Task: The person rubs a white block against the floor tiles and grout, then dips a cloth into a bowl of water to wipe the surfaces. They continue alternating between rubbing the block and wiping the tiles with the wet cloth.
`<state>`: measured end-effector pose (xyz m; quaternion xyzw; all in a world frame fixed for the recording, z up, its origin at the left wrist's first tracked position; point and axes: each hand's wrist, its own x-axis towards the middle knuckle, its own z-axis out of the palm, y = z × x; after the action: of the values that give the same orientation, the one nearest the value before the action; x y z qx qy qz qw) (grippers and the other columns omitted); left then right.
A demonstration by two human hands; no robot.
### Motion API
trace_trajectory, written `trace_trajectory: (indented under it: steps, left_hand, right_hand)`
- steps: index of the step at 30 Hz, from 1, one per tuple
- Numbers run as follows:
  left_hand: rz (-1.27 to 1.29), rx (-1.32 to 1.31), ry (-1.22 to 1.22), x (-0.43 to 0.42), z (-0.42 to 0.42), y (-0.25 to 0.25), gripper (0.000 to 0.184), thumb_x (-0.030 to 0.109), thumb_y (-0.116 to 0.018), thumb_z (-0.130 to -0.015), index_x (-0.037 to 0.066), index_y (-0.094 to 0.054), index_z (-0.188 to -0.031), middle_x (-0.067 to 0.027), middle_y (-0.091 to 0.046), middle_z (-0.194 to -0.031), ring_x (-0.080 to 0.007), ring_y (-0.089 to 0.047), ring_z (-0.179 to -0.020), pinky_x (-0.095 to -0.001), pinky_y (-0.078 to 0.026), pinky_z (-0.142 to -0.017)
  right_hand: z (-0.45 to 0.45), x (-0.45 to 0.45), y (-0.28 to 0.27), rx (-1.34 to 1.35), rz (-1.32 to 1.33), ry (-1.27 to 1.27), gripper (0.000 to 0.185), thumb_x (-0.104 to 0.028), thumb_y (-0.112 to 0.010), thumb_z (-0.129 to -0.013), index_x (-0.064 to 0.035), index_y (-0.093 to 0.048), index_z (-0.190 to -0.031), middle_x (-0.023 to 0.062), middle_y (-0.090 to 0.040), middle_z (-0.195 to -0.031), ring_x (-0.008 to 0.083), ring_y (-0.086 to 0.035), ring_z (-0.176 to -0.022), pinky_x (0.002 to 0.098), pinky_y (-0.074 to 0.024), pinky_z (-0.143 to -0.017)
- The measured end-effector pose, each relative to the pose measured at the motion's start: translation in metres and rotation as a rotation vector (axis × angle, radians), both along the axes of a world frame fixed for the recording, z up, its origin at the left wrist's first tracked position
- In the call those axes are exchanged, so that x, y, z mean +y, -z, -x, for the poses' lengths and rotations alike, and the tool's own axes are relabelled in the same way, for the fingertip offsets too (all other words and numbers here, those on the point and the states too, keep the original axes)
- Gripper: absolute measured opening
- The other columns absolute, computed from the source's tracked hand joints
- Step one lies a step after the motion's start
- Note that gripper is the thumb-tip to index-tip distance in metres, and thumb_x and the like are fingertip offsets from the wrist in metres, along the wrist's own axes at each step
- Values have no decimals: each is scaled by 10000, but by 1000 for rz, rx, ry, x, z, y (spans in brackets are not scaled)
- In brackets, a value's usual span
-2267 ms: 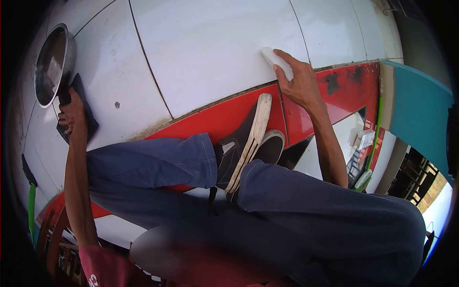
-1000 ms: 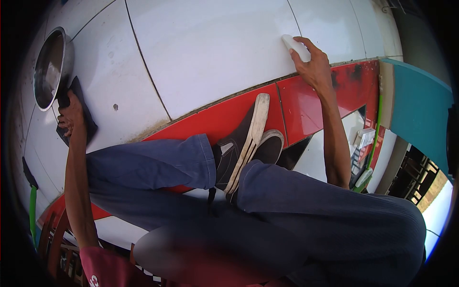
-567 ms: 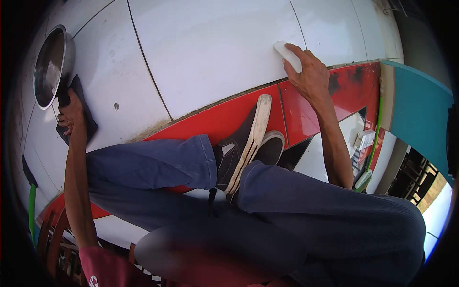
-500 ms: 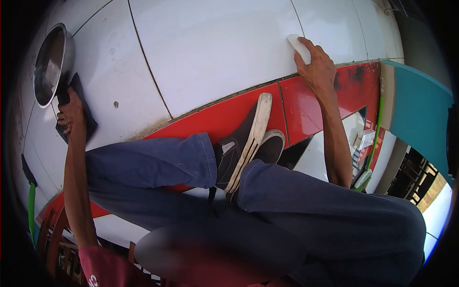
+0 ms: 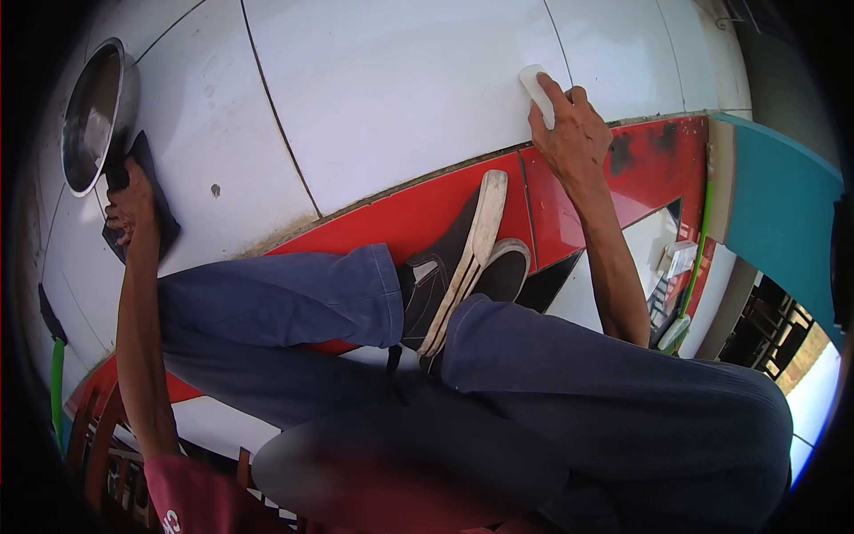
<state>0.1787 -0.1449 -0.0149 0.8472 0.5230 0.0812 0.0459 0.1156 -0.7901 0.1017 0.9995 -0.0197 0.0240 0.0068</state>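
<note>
My right hand (image 5: 574, 138) is closed round a small white block (image 5: 535, 85) with rounded ends, resting on the white tiles (image 5: 400, 98). What the block is made of I cannot tell. On the far left, my left hand (image 5: 132, 205) grips a black cloth (image 5: 158, 182), which lies bunched and partly spread on the tiles. A round metal bowl (image 5: 133, 98) of murky liquid stands just beyond that hand. The fingertips of the left hand are partly hidden.
My crossed legs and a dark shoe (image 5: 445, 276) with a white sole lie near the red tile border (image 5: 391, 214). A green handle (image 5: 59, 392) shows at the left. On the right are a green pole (image 5: 708, 209), a small white box (image 5: 680, 257) and a teal panel (image 5: 783, 200).
My right hand has slid a little to the left over the tiles with the white block. My left hand, the cloth and the bowl stay almost where they were.
</note>
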Motion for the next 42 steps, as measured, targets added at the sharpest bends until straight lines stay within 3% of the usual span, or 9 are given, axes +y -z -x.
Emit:
trace_trajectory:
  steps: [3, 6, 9, 15, 22, 31, 35, 38, 42]
  left_hand:
    - [-4, 26, -6, 3, -2, 1, 1110, 880, -475, -750, 90, -403, -1526, -168, -345, -1577, -387, -206, -1501, -663, -86, -1189]
    - [-25, 14, -15, 5, -3, 6, 1109, 879, -475, -749, 90, -405, -1525, -169, -344, -1577, -386, -200, -1503, -664, -85, -1188]
    - [-19, -9, 1, 5, -2, 7, 1117, 891, -473, -742, 97, -408, -1527, -179, -330, -1586, -395, -171, -1514, -679, -64, -1183]
    - [-4, -42, 12, 7, -1, 7, 1140, 916, -470, -724, 105, -420, -1523, -194, -307, -1601, -420, -128, -1525, -707, -29, -1171]
    - [-19, -36, 2, 0, 0, 4, 1090, 861, -505, -757, 84, -414, -1517, -181, -334, -1584, -399, -146, -1527, -671, -55, -1192]
    - [-11, -24, 11, 7, -1, 9, 1141, 914, -453, -737, 97, -404, -1532, -187, -301, -1608, -416, -138, -1523, -699, -36, -1175]
    - [-14, -22, 25, 9, -1, 11, 1136, 910, -456, -740, 98, -403, -1533, -188, -301, -1608, -419, -146, -1521, -699, -30, -1176]
    - [-39, -57, 18, 11, -2, 15, 1129, 909, -460, -740, 98, -416, -1526, -189, -306, -1605, -420, -151, -1519, -696, -26, -1178]
    - [-21, -35, 9, 4, 0, 7, 1130, 910, -463, -738, 97, -427, -1521, -190, -316, -1599, -422, -153, -1519, -695, -30, -1179]
  right_hand:
    - [7, 9, 1, -20, 142, -126, 499, -248, -736, -844, -259, -606, -1326, 104, -583, -961, 262, -690, -833, 409, -593, -605]
    - [1, 3, -1, -2, 79, -14, 476, -258, -738, -862, -274, -636, -1327, 96, -609, -977, 264, -690, -841, 404, -584, -648]
    - [11, 17, -1, -13, 128, -110, 480, -251, -738, -860, -277, -635, -1328, 105, -595, -985, 271, -689, -849, 405, -583, -636]
    - [10, 17, 3, -2, 167, -65, 492, -249, -745, -855, -280, -632, -1333, 104, -579, -997, 279, -688, -861, 407, -580, -624]
    - [7, 10, 12, -109, 202, -158, 464, -186, -722, -841, -243, -628, -1292, 113, -534, -944, 271, -665, -797, 399, -575, -539]
    - [21, 22, 11, -102, 101, -310, 480, -171, -733, -835, -217, -636, -1303, 114, -524, -932, 278, -660, -802, 395, -578, -560]
    - [12, 14, 12, -112, 77, -200, 483, -197, -747, -837, -228, -636, -1306, 112, -532, -955, 283, -670, -830, 402, -581, -574]
    - [22, 22, 8, -31, -79, -291, 482, -228, -748, -844, -242, -635, -1312, 119, -562, -996, 291, -679, -838, 413, -580, -598]
    - [7, 7, 1, 31, -160, -55, 453, -263, -745, -855, -276, -653, -1298, 113, -609, -973, 302, -694, -792, 421, -571, -620]
